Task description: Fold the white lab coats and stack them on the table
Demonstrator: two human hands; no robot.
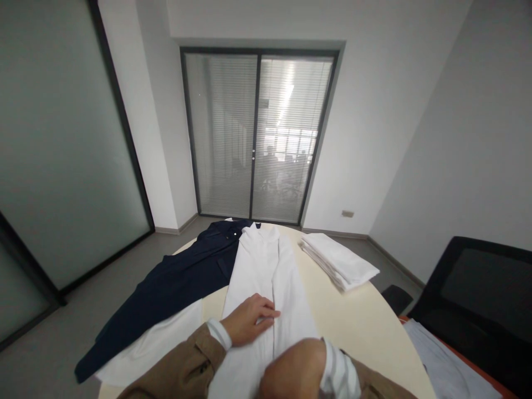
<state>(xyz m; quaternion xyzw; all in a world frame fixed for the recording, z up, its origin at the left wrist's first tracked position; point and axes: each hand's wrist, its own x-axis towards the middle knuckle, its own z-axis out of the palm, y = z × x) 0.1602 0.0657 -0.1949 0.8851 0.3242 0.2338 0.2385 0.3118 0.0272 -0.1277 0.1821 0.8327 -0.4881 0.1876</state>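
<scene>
A white shirt lies lengthwise on the round table, collar at the far end, with a long fold line down its right part. My left hand rests on the middle of the shirt, palm down and fingers loosely stretched beside that fold. Lower down, my right hand is bent over the shirt near the bottom of the view; its fingers are hidden, so its grip cannot be seen. A white sleeve-like part spreads out to the left of my left forearm.
Dark navy clothing lies along the table's left side, reaching past its edge. A folded white cloth stack sits at the right on the pale table. Beyond the right edge are a black chair and light grey fabric.
</scene>
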